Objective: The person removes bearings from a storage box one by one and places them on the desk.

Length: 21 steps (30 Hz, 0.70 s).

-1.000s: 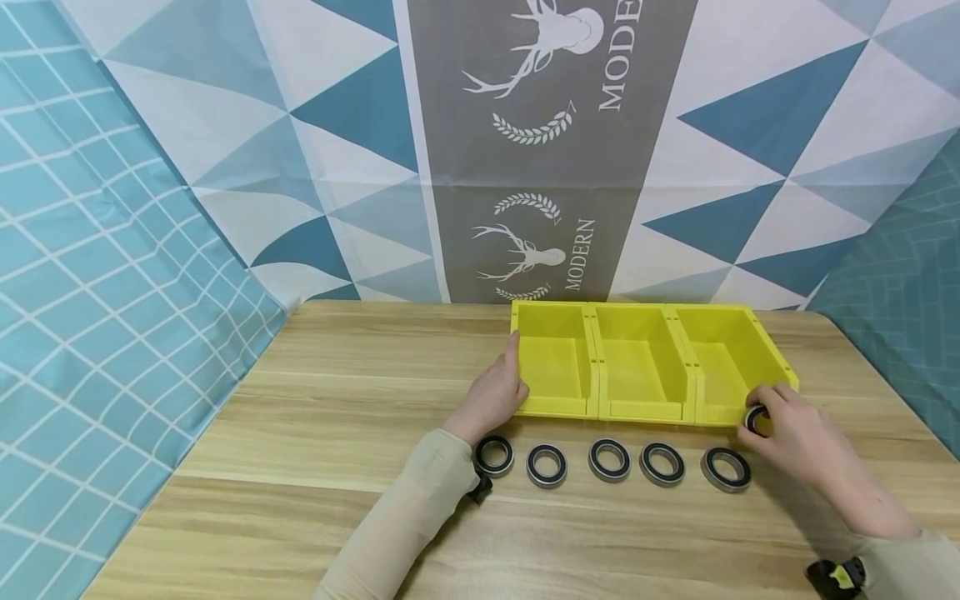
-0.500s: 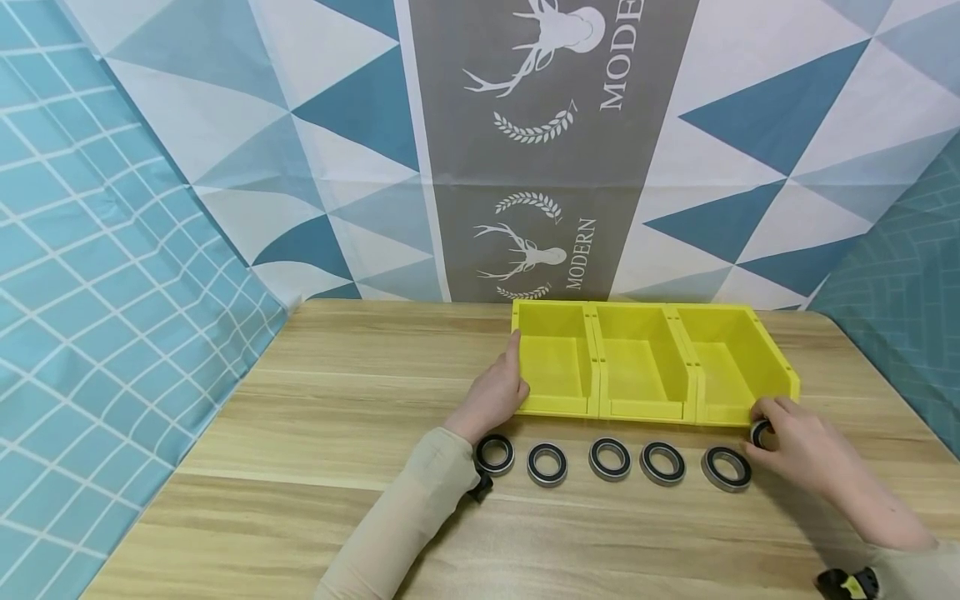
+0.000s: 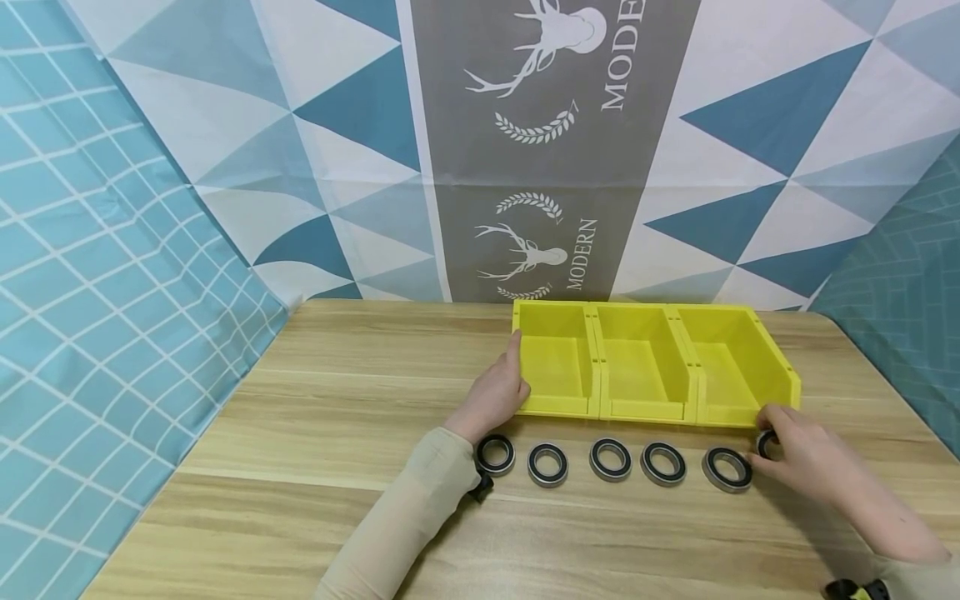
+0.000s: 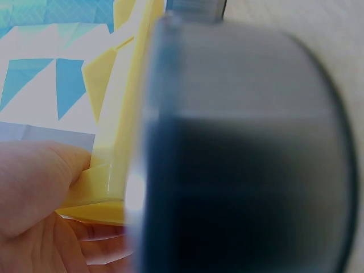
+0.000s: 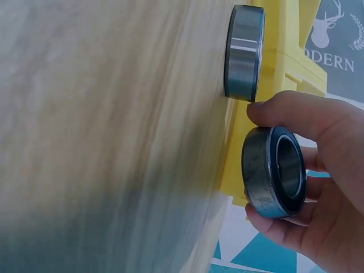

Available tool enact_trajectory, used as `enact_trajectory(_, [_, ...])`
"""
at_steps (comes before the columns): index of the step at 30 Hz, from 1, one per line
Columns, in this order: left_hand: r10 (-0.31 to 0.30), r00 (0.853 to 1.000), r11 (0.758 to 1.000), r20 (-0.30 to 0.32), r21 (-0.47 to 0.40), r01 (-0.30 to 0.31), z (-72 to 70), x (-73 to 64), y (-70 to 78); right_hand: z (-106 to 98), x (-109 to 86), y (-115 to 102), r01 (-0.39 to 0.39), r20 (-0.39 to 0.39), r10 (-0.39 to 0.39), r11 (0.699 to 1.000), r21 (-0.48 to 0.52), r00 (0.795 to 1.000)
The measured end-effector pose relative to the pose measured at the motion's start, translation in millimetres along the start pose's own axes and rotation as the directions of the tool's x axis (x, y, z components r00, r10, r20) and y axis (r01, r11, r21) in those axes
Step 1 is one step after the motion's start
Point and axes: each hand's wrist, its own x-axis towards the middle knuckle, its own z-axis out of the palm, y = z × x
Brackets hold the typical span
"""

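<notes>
In the head view, my right hand (image 3: 806, 457) holds a black-and-silver ball bearing (image 3: 768, 444) at the right end of a row of bearings. The right wrist view has this bearing (image 5: 274, 172) between thumb and fingers, close to the wooden surface, with another bearing (image 5: 244, 52) lying beside it. My left hand (image 3: 491, 398) grips the front left corner of the leftmost yellow bin (image 3: 557, 408). In the left wrist view, the thumb lies over the bin's edge (image 4: 94, 187) and the fingers go underneath. A blurred bearing (image 4: 250, 74) fills much of that view.
Three yellow bins stand joined side by side, including the middle bin (image 3: 647, 410) and right bin (image 3: 726, 415). Several bearings, such as this one (image 3: 727, 469), lie flat in front of them on the wooden table (image 3: 300, 467). A patterned cloth (image 3: 360, 167) hangs behind.
My right hand has moved a little right and toward the table's front with the bearing. The left hand stays on the bin, and the other bearings have not moved.
</notes>
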Motion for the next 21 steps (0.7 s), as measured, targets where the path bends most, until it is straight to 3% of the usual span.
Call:
enact_trajectory(12, [-0.011,1.000,1.000,0.003,-0.011,0.011,-0.4,0.0,0.8,3.2,-4.5,7.1,-0.027,0.116,0.029,0.999,-0.018,0.993])
enact_trajectory(21, [-0.015,1.000,1.000,0.005,-0.017,0.015,0.9,0.2,0.2,5.3,-5.3,10.5,-0.043,0.136,0.042,0.999,0.003,0.990])
